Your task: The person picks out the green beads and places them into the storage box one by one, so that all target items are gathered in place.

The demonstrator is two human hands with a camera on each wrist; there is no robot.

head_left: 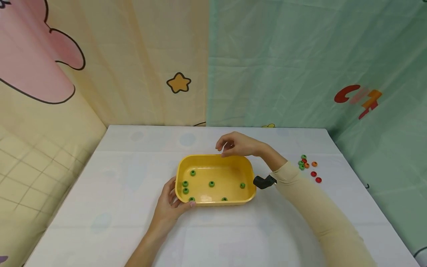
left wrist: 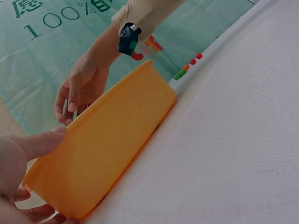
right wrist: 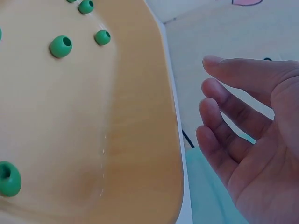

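A yellow rectangular tray [head_left: 230,174] stands on the table with several green beads [head_left: 211,184] scattered over its bottom. My left hand [head_left: 171,202] holds its near left corner, thumb over the rim and the other fingers along the side. At the far rim, right of the middle, is my right hand [head_left: 238,144], its fingers loosely bent. Nothing lies between those fingers [right wrist: 219,116] in the right wrist view. From the left wrist view, the tray's outer wall [left wrist: 107,144] hides the beads inside.
To the right of the tray lies a loose group of beads, with green ones [head_left: 301,163], red ones [head_left: 313,174] and orange ones [head_left: 314,164]. A black wrist device [head_left: 264,182] juts from the right sleeve beside the tray. Printed curtains [head_left: 293,66] surround the white table [head_left: 126,178].
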